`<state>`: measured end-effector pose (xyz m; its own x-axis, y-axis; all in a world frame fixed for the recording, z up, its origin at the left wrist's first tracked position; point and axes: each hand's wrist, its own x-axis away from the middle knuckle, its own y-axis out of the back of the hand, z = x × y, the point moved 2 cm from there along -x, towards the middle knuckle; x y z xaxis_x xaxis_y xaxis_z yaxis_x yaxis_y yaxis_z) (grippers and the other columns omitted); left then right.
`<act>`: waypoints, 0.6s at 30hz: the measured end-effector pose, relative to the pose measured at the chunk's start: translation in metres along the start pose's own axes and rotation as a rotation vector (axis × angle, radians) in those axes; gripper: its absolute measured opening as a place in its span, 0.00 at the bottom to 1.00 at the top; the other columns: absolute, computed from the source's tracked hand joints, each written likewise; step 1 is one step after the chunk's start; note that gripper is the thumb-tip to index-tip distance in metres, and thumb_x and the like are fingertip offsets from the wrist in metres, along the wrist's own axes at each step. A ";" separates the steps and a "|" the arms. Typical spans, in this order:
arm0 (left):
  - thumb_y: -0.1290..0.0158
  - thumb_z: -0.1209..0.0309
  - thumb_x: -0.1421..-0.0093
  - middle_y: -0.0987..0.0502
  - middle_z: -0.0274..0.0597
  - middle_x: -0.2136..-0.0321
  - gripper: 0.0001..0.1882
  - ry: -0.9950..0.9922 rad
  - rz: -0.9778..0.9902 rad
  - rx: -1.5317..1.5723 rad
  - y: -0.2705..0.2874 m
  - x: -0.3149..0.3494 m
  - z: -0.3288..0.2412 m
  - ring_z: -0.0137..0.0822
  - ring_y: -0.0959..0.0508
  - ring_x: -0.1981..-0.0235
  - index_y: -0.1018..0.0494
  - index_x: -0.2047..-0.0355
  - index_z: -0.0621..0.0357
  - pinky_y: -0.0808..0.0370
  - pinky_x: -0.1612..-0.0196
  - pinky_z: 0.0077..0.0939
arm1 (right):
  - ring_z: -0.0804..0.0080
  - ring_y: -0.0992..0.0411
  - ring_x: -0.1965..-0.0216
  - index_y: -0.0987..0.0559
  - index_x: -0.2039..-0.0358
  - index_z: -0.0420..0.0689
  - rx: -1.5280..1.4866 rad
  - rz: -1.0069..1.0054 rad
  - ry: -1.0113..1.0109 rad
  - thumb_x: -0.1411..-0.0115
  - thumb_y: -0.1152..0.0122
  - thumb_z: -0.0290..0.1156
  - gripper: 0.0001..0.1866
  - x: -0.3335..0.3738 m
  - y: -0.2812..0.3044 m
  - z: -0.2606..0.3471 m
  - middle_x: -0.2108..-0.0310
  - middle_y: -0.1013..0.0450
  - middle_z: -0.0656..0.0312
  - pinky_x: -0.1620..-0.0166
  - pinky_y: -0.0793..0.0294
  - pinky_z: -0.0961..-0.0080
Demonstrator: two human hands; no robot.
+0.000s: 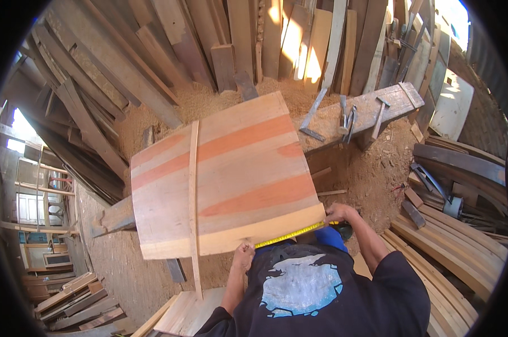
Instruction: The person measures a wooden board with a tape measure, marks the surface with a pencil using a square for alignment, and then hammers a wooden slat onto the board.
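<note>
A wide wooden panel [231, 182] with pale and orange-red bands lies across a rough bench in front of me. A yellow measuring tape [290, 235] is stretched along its near edge. My left hand [244, 255] is closed at the tape's left end, by the panel edge. At the near right corner, my right hand [337, 213] is closed on the other end, its fingertips against the panel. The tape's case cannot be made out clearly. A thin wooden strip [193, 185] lies across the panel left of its middle and sticks out past the near edge.
The bench plank [366, 112] reaches out to the right, bearing a hammer [380, 117], pliers [350, 121] and an L-shaped square [313, 118]. Boards [226, 62] lean along the back. Stacked planks [450, 253] lie at right, scrap wood [82, 303] at lower left. Sawdust [366, 174] covers the floor.
</note>
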<state>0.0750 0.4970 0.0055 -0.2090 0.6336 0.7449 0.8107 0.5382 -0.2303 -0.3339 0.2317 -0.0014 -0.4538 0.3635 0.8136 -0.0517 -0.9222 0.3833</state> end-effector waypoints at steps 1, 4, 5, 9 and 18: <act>0.38 0.72 0.32 0.26 0.27 0.74 0.05 -0.037 -0.094 0.012 0.005 0.001 0.003 0.24 0.27 0.72 0.24 0.62 0.55 0.29 0.68 0.19 | 0.49 0.18 0.53 0.13 0.54 0.48 -0.042 -0.002 -0.027 0.50 0.28 0.57 0.30 0.005 -0.003 0.006 0.57 0.16 0.49 0.50 0.21 0.57; 0.37 0.70 0.32 0.25 0.25 0.72 0.05 -0.144 0.000 -0.188 0.013 -0.001 0.005 0.21 0.29 0.72 0.22 0.63 0.54 0.31 0.67 0.17 | 0.49 0.19 0.51 0.12 0.54 0.50 -0.037 -0.011 -0.056 0.50 0.29 0.57 0.29 0.002 -0.007 0.005 0.55 0.16 0.51 0.46 0.21 0.56; 0.37 0.70 0.32 0.25 0.25 0.72 0.05 -0.143 0.015 -0.192 0.014 -0.004 0.004 0.21 0.29 0.72 0.22 0.63 0.54 0.31 0.67 0.17 | 0.49 0.19 0.51 0.12 0.53 0.51 0.016 -0.004 -0.053 0.49 0.30 0.58 0.29 0.000 -0.009 -0.005 0.55 0.16 0.51 0.46 0.21 0.57; 0.37 0.67 0.32 0.25 0.22 0.71 0.06 -0.182 -0.085 -0.466 0.017 -0.002 -0.004 0.18 0.31 0.71 0.20 0.62 0.55 0.33 0.67 0.15 | 0.52 0.18 0.59 0.12 0.54 0.48 -0.014 -0.028 0.011 0.44 0.32 0.56 0.27 0.000 -0.011 0.000 0.60 0.16 0.48 0.54 0.21 0.58; 0.40 0.73 0.31 0.21 0.32 0.67 0.03 -0.118 0.017 -0.102 0.000 -0.029 -0.030 0.25 0.24 0.67 0.22 0.62 0.58 0.23 0.58 0.21 | 0.49 0.18 0.51 0.12 0.54 0.56 -0.001 -0.023 -0.132 0.52 0.28 0.58 0.28 -0.027 0.040 0.007 0.55 0.16 0.54 0.48 0.20 0.54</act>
<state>0.0976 0.4617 0.0023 -0.2531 0.7062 0.6612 0.8648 0.4716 -0.1726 -0.3178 0.1862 -0.0053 -0.3316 0.3987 0.8550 -0.0616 -0.9135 0.4021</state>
